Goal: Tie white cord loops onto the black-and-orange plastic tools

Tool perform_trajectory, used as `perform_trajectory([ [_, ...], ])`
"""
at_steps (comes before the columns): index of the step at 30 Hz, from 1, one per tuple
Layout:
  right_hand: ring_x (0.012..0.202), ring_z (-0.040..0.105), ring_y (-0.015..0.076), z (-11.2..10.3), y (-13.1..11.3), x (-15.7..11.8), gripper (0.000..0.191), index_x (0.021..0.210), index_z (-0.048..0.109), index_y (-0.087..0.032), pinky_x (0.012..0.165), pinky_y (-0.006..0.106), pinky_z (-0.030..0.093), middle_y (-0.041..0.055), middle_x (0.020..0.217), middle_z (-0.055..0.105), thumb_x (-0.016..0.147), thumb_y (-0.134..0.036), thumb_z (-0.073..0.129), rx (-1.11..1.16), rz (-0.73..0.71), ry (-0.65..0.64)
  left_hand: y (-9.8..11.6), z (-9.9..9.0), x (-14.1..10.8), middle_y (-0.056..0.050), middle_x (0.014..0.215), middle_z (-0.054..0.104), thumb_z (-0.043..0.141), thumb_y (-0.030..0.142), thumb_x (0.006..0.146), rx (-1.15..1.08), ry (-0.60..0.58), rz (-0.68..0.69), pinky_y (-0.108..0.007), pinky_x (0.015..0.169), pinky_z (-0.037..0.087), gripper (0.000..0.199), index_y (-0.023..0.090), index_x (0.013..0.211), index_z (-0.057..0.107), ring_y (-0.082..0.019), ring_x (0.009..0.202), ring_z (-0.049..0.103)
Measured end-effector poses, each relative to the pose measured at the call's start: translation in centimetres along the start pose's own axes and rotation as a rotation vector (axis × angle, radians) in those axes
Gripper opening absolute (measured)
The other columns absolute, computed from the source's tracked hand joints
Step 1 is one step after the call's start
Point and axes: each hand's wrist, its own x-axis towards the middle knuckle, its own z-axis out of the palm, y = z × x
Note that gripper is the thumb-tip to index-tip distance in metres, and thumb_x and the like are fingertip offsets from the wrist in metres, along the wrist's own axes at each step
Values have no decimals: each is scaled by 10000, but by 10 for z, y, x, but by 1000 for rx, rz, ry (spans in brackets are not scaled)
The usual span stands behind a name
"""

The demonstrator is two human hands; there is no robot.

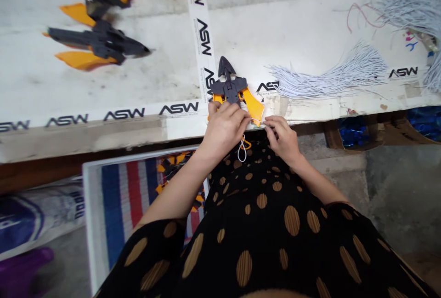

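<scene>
A toy plane [230, 90] with a dark grey body and orange wings lies at the table's front edge, nose pointing away from me. My left hand [225, 121] is over its rear, fingers closed on it and covering the tail and part of the left wing. Near the tip of the right orange wing, my right hand [282, 139] pinches a thin white string. The string runs across that wingtip toward my left fingertips. Below my left hand hangs a white string loop [242, 151], beside a small orange piece [246, 142].
More toy planes [99, 42] lie at the table's upper left. A bundle of white strings [330, 77] rests to the right, with another pile [406, 10] beyond. Below the edge are a striped-lined container [119, 201] holding similar toys and a cardboard box [336, 134] with blue shiny contents.
</scene>
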Motion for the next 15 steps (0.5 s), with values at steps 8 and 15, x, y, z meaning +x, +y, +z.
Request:
perform_trajectory([
  [8,1132,698,176,5,-2,2,253,1167,696,-206,877,272,600,85,1235,727,1024,-250,492,-21,14,26,2,9,-4,-68,857,649,536,292,985,23,69,-16,-523,954,384,167,217,925,672,-290,923,576],
  [15,1171,675,150,8,-8,3,259,1173,689,-193,936,245,561,90,1256,713,1029,-221,476,-68,79,-30,-1,-5,0,-56,846,644,524,321,997,18,-34,117,-503,932,369,164,241,897,627,-293,904,579],
])
